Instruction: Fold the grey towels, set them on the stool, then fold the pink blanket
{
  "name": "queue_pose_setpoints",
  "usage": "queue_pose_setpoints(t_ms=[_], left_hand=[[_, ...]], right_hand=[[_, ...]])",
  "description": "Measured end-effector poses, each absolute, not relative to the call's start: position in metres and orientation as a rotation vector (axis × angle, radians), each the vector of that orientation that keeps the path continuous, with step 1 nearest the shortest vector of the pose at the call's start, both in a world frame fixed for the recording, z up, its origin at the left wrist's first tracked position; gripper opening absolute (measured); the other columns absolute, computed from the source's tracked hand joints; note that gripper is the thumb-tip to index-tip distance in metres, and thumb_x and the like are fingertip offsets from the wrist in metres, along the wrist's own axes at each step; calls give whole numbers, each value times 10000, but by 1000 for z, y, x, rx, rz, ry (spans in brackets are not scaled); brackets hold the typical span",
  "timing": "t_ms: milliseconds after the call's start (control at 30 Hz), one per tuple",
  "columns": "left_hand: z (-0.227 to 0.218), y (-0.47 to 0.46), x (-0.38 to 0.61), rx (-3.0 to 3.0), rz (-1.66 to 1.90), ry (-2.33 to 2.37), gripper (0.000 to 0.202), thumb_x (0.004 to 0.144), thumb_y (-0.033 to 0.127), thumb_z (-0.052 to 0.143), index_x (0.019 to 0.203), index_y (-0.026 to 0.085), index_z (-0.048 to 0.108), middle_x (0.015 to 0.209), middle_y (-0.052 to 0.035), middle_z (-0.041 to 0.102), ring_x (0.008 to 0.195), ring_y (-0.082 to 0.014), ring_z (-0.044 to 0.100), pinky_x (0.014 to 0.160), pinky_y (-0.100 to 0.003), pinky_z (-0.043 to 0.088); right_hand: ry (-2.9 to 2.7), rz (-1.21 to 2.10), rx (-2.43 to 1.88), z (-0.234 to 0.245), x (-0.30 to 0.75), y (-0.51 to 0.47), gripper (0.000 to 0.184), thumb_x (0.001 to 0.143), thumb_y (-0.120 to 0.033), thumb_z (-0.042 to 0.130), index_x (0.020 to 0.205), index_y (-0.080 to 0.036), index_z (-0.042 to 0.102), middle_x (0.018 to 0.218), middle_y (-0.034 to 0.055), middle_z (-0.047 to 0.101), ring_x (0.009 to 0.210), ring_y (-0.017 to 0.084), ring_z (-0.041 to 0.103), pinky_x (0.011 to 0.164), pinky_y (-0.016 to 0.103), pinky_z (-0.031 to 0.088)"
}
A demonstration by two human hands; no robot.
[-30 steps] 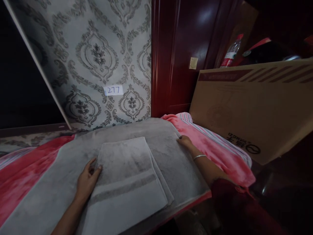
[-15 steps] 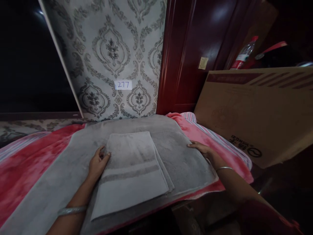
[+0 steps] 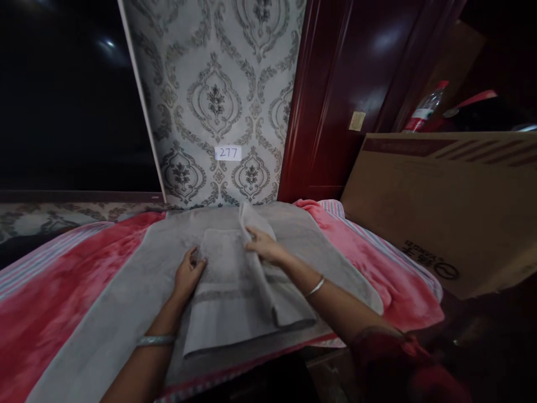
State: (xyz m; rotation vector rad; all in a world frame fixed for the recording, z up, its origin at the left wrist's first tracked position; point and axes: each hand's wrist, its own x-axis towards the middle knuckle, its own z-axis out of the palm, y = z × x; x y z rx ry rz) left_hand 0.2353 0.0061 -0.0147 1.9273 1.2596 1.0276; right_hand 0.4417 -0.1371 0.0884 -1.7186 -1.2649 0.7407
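A light grey towel (image 3: 222, 302) with a darker band lies folded on a grey blanket (image 3: 113, 302). My right hand (image 3: 265, 246) is closed on the towel's right part, thumb and fingers pinching its upper edge. That part stands up as a flap, tilted over the flat part beneath. At the towel's left edge rests my left hand (image 3: 189, 271), its fingers loosely bent and apart from the thumb, with nothing seen in them. The thumb seems to touch the towel's edge.
Pink and red striped bedding (image 3: 361, 263) shows on both sides of the blanket. A large cardboard box (image 3: 444, 207) leans at the right, with a plastic bottle (image 3: 425, 109) behind it. A dark screen (image 3: 75, 112) and a patterned wall stand at the back.
My right hand has moved left from the blanket's right side and taken hold of the towel, raising its right part into a flap. My left hand stays by the towel's left edge.
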Motion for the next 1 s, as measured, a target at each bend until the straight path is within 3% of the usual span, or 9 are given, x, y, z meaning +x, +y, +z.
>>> queue_pose_setpoints(t_ms=[233, 400, 633, 733, 833, 1000], left_hand=[[-21, 10, 235, 1950, 1037, 1235, 731, 729, 477, 550, 1358, 103, 568, 773, -24, 609, 656, -207, 578, 661, -331, 474], [-22, 10, 237, 1968, 1007, 1263, 671, 764, 425, 550, 1365, 126, 567, 817, -35, 628, 708, -215, 607, 683, -328, 474], [-23, 7, 236, 1980, 996, 1263, 616, 789, 392, 563, 1350, 138, 578, 825, -37, 649, 736, -214, 622, 717, -323, 484], [-24, 7, 237, 1997, 990, 1275, 592, 791, 372, 574, 1340, 153, 586, 823, -32, 653, 726, -207, 623, 698, -311, 480], [-24, 8, 239, 2004, 991, 1293, 573, 792, 356, 582, 1329, 157, 598, 807, -26, 650, 712, -203, 616, 685, -306, 471], [-24, 7, 239, 2017, 981, 1278, 579, 802, 352, 581, 1339, 136, 594, 800, -23, 646, 689, -188, 600, 673, -295, 455]], right_hand=[[-1441, 623, -1898, 19, 399, -112, 659, 673, -180, 617, 1332, -203, 629, 957, 9, 735, 889, 217, 665, 762, 273, 523], [-1424, 507, -1929, 22, 407, -97, 612, 747, -177, 542, 1355, -186, 611, 1030, 15, 738, 909, 205, 671, 790, 266, 519], [-1477, 371, -1999, 14, 386, -91, 594, 734, -156, 580, 1324, -180, 640, 1096, 64, 742, 995, 240, 677, 870, 283, 502], [-1499, 330, -2018, 17, 386, -90, 534, 790, -164, 553, 1315, -202, 642, 1214, 62, 709, 1100, 233, 649, 936, 282, 478], [-1558, 323, -2031, 19, 386, -90, 458, 857, -218, 553, 1306, -227, 644, 1270, 60, 685, 1184, 232, 610, 984, 291, 452], [-1683, 362, -2039, 23, 377, -107, 416, 974, -363, 491, 1318, -176, 632, 1210, 115, 703, 1134, 239, 630, 969, 319, 454]])
